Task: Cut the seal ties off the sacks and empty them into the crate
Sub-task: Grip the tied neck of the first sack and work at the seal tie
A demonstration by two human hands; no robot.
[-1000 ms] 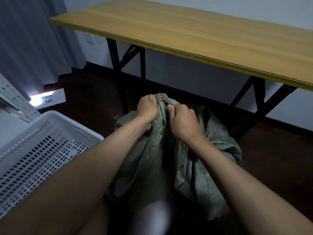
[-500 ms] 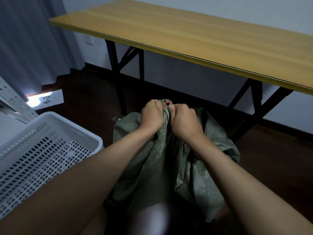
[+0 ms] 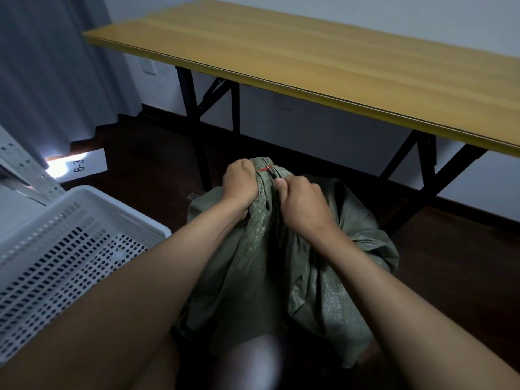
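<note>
On the floor below the wooden table point(image 3: 337, 60), green sack point(image 3: 281, 263) stands upright; left hand point(image 3: 240, 185) and right hand point(image 3: 301, 201) fingers curled tight round its bunched neck, red seal tie point(image 3: 264, 168) on. White crate point(image 3: 70, 249) left, near.

A long folding table point(image 3: 323, 60) with a yellow wood-grain top and black crossed legs point(image 3: 197, 119) stands beyond the grip, against a pale wall point(image 3: 365, 12). The floor point(image 3: 157, 153) is dark wood. Far left of the grip hangs a grey curtain point(image 3: 50, 68), daylight glowing under its hem onto a white card marked "6-3" point(image 3: 81, 164). A wall socket point(image 3: 147, 66) sits beside the curtain.
</note>
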